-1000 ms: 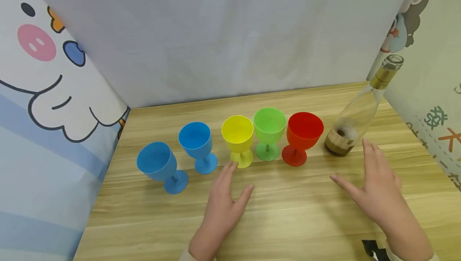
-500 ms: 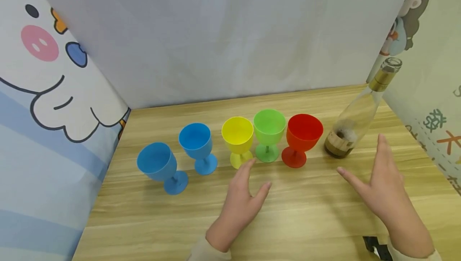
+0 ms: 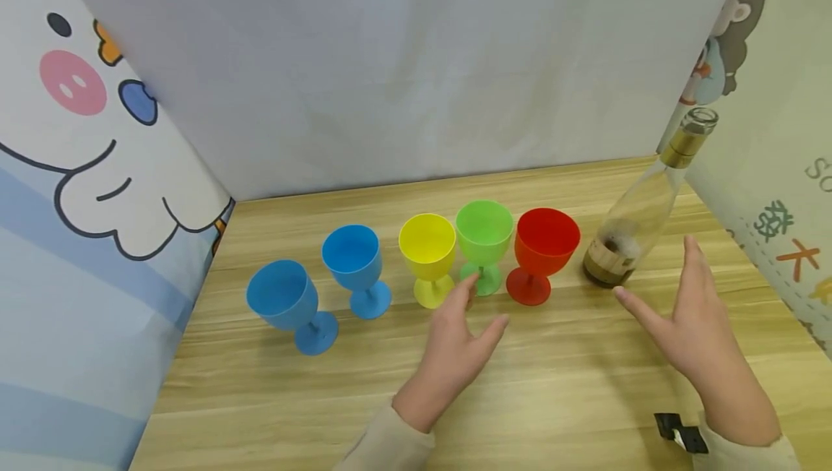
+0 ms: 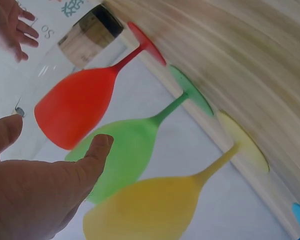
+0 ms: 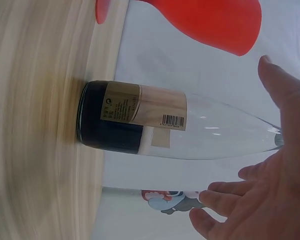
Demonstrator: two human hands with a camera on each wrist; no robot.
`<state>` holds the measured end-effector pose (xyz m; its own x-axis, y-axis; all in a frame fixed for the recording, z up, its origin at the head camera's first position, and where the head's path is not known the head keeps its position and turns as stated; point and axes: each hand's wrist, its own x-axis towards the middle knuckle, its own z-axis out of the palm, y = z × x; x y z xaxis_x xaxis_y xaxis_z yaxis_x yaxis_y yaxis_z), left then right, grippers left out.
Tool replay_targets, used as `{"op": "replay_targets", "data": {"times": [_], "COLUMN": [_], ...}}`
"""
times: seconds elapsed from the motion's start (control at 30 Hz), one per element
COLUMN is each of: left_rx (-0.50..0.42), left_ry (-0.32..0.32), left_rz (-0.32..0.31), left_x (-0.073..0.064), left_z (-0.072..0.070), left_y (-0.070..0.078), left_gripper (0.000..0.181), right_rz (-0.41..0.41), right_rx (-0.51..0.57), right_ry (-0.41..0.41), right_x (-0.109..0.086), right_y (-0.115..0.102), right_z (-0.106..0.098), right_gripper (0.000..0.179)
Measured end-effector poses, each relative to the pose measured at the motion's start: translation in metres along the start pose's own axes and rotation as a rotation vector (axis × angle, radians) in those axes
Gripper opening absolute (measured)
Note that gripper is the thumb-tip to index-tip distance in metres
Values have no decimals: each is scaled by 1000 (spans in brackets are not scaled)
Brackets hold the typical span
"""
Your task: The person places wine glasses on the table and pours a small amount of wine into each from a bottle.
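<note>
The bottle (image 3: 643, 211) was seen upright at the right of the head frame, its long axis slanted on screen from the base, just right of centre, to the mouth at the upper right. In the right wrist view it was shown lengthwise, base at left and neck running behind the hand at the right edge. The right hand (image 3: 702, 326) was the nearer one, held at the lower right of the bottle, with the thumb spread wide from nearly straight fingers; nothing was gripped, and the thumb tip was seen near the base. The left hand (image 3: 455, 348) was held below the centre of the head frame, thumb and fingers parted, nothing grasped. The foot of the green goblet (image 3: 482, 253) was partly covered by its fingertips; whether it was touched could not be told.

Between the bottle and the left hand, the red goblet (image 3: 544, 263) was placed, just left of the bottle. Leftward from the green one were set the yellow goblet (image 3: 429, 269), a blue goblet (image 3: 357, 276) and, lower left, another blue goblet (image 3: 295, 312). All were stood on the wooden table (image 3: 552, 399), backed by a pale cloth (image 3: 455, 59) across the top of the frame.
</note>
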<state>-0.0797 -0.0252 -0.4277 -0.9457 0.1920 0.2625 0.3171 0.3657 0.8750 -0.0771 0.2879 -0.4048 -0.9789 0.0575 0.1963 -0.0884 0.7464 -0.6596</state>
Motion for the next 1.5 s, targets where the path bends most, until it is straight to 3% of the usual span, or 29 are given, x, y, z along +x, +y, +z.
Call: {"op": "replay_targets", "data": {"times": [0.37, 0.6, 0.93, 1.23, 1.5], "left_rx": [-87, -132, -86, -236, -335], "left_ry": [-71, -66, -74, -43, -26], "left_rz": [-26, -61, -105, -115, -202], "left_x": [16, 27, 40, 47, 54], "left_z": [26, 41, 48, 64, 72], "left_y": [3, 1, -2, -3, -5], "left_gripper": [70, 77, 77, 73, 78], "right_rz": [33, 38, 77, 84, 113], "right_rx": [36, 30, 78, 152, 194], "right_ry": [-26, 12, 32, 25, 4], "right_x": [12, 20, 33, 46, 55], "right_y": [7, 12, 16, 24, 25], "right_z": [-3, -1, 2, 8, 11], "right_gripper": [109, 108, 108, 107, 110]}}
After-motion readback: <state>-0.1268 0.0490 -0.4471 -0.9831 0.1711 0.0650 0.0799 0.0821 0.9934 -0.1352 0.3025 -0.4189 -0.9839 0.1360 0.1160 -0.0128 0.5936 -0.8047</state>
